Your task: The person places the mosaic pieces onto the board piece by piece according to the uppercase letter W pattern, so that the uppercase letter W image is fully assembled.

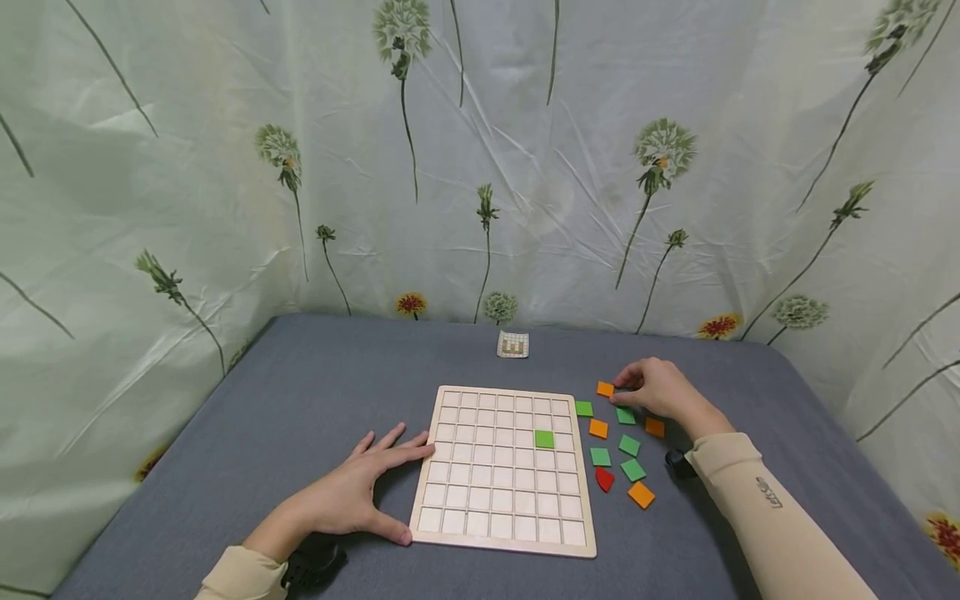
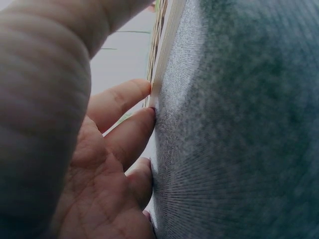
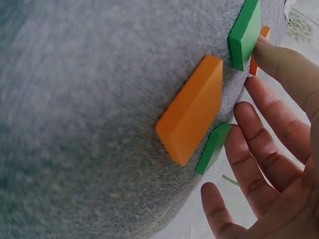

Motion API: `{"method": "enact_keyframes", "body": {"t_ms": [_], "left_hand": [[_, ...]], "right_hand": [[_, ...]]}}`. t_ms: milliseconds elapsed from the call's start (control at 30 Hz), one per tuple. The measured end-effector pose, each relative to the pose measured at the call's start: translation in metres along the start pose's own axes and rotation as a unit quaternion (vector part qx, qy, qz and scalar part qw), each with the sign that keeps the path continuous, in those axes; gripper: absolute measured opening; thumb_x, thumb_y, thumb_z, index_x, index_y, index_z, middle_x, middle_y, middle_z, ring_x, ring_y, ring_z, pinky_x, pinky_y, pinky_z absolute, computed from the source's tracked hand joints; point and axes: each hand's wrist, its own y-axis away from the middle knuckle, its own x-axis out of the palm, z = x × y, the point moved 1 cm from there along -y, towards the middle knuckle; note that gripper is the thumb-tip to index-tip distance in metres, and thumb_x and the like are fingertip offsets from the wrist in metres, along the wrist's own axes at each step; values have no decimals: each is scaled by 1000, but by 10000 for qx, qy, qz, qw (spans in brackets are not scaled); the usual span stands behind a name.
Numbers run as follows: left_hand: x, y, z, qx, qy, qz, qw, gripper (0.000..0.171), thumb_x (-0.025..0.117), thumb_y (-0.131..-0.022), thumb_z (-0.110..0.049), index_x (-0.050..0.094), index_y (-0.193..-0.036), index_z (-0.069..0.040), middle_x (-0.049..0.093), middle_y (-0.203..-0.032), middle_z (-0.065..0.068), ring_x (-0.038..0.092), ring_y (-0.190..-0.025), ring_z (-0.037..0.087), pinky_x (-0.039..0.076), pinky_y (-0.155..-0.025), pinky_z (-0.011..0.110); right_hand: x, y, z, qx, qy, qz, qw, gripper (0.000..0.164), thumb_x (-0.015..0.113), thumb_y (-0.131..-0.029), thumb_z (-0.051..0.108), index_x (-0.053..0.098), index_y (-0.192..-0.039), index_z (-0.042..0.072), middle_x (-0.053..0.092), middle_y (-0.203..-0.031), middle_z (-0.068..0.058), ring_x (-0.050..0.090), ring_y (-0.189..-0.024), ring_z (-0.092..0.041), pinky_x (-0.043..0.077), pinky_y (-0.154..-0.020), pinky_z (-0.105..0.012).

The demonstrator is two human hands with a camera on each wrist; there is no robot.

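Note:
A pale wooden grid board [image 1: 427, 500] lies on the grey table, with a green square tile [image 1: 544, 439] in one of its cells. My left hand [image 1: 348, 492] is spread at the board's left side, thumb by the near corner and index finger at the edge. In the left wrist view, fingertips [image 2: 144, 89] meet the board's side. Right of the board, my right hand [image 1: 656, 390] reaches over loose tiles, thumb and index fingertips at an orange square tile [image 1: 605, 389]. A green tile [image 3: 244, 37] lies beside that thumb in the right wrist view.
More orange tiles [image 1: 641, 496] and green tiles [image 1: 633, 470] are scattered along the board's right side, with a red tile [image 1: 604, 479] of curved outline. A small printed card [image 1: 513, 345] lies toward the back. A flower-patterned curtain [image 1: 450, 167] hangs behind the table.

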Motion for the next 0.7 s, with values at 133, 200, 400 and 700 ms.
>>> {"method": "enact_keyframes", "body": {"t_ms": [133, 200, 400, 700], "left_hand": [[-1, 1, -1, 59, -5, -5, 10000, 105, 98, -72, -48, 48, -163, -29, 34, -176, 6, 9, -166, 51, -6, -124, 80], [-1, 1, -1, 77, -11, -5, 10000, 105, 98, -72, -47, 48, -163, -28, 34, -176, 7, 9, -166, 52, -7, -123, 80], [-1, 1, -1, 39, -13, 7, 10000, 106, 98, -72, -48, 48, -163, -29, 35, -176, 7, 8, -166, 51, -6, -123, 80], [0, 0, 0, 31, -56, 0, 10000, 105, 98, -72, -49, 49, -163, -29, 35, -176, 6, 9, -166, 50, -5, -124, 80]], "right_hand": [[0, -1, -1, -39, 16, -31, 10000, 30, 87, -92, 26, 80, -108, 2, 78, -103, -13, 68, -90, -24, 60, -87, -49], [1, -1, -1, -58, 7, -41, 10000, 30, 87, -91, 26, 80, -108, 2, 78, -102, -12, 68, -89, -23, 60, -86, -48], [2, -1, -1, -40, -70, -56, 10000, 28, 87, -92, 25, 80, -107, 2, 78, -102, -12, 68, -88, -22, 60, -85, -47], [2, -1, 0, 17, -46, -62, 10000, 28, 87, -92, 24, 80, -107, 2, 77, -101, -12, 66, -87, -22, 59, -84, -46]]}}
